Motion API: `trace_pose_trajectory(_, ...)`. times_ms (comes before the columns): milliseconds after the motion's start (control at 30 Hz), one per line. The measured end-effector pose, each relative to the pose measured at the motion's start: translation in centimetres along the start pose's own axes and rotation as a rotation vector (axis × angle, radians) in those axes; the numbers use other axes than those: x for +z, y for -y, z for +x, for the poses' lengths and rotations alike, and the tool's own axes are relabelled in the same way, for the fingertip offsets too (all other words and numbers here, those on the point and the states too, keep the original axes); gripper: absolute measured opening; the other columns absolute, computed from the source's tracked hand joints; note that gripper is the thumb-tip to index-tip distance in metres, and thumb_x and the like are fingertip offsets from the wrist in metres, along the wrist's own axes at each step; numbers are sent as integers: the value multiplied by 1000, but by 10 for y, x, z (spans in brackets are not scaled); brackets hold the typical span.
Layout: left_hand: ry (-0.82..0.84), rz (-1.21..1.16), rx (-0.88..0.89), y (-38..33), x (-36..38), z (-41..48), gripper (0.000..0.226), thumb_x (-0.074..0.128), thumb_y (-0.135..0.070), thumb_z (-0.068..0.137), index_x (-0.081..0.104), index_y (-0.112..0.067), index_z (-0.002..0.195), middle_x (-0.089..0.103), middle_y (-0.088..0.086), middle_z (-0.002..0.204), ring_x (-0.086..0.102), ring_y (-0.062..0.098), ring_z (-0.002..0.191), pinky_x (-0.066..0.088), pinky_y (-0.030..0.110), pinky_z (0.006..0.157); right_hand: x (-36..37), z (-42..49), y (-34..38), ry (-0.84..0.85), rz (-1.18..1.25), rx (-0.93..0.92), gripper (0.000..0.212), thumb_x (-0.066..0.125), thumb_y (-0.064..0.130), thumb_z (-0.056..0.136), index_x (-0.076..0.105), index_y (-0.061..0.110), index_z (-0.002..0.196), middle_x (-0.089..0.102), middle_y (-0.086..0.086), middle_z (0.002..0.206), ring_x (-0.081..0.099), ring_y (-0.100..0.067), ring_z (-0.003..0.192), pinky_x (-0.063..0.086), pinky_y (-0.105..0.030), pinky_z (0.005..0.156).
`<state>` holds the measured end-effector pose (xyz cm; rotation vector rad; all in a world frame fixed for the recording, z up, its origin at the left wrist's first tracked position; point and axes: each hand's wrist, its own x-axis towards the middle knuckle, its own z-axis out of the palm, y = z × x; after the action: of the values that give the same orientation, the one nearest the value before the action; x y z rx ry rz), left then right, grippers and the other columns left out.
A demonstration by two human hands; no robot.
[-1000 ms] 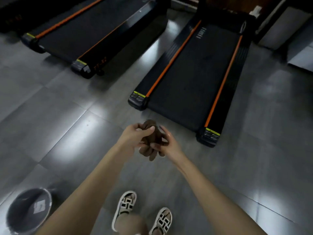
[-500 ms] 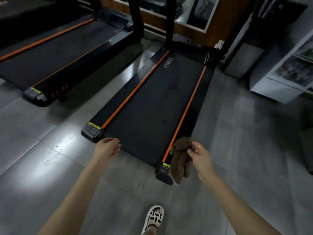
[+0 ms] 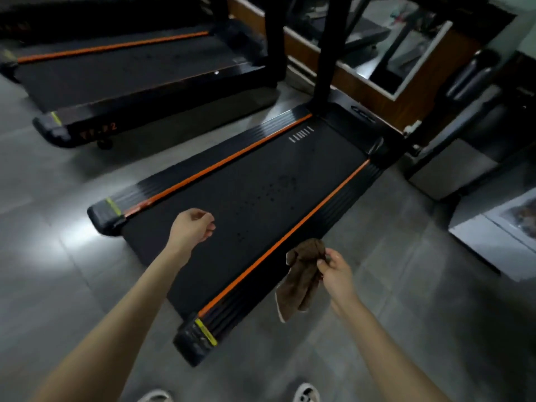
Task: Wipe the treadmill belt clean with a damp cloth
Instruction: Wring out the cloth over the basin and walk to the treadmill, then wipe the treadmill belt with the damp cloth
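Note:
A black treadmill belt (image 3: 249,204) with orange side strips runs from near my feet toward the upper right, and small spots speckle its middle. My right hand (image 3: 336,271) pinches a brown cloth (image 3: 301,277), which hangs down over the belt's right rail near the rear end. My left hand (image 3: 191,229) hovers above the belt's rear left part, fingers loosely curled, holding nothing.
A second treadmill (image 3: 124,71) lies to the upper left on the grey tiled floor (image 3: 58,256). The near treadmill's black uprights (image 3: 327,53) rise at its far end. A wooden-framed mirror wall (image 3: 377,82) and white cabinets (image 3: 493,227) stand on the right.
I have stepped closer to the treadmill and the view has tilted up. My left hand let go of the cloth earlier and now hovers over the belt; my right hand still holds it.

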<state>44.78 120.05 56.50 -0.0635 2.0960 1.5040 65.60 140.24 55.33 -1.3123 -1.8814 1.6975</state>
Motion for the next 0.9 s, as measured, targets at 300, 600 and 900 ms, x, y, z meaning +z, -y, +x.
trace_pose_trajectory(300, -207, 77, -33, 28, 157, 11, 23, 48, -28, 97, 62, -12, 88, 67, 3, 77, 63, 22, 72, 52, 36, 70, -84, 191, 7, 286, -327, -133, 25, 43, -7, 94, 55, 7, 111, 59, -12, 107, 55, -21, 97, 44, -26, 72)
trace_pose_trajectory(600, -343, 94, -284, 139, 278, 129, 27, 45, -29, 97, 61, -9, 107, 60, -1, 91, 51, 14, 80, 38, 27, 66, -67, 390, -26, 386, -462, -163, 25, 45, -2, 95, 55, 13, 113, 61, -9, 101, 59, -16, 82, 48, -18, 55)
trace_pose_trajectory(900, -324, 94, -244, 175, 376, 275, 24, 45, -26, 98, 58, -10, 110, 62, 0, 90, 54, 15, 77, 43, 30, 66, -32, 567, -61, 387, -563, -210, 30, 44, 1, 96, 58, 27, 97, 64, 2, 90, 63, -8, 81, 52, -16, 58)
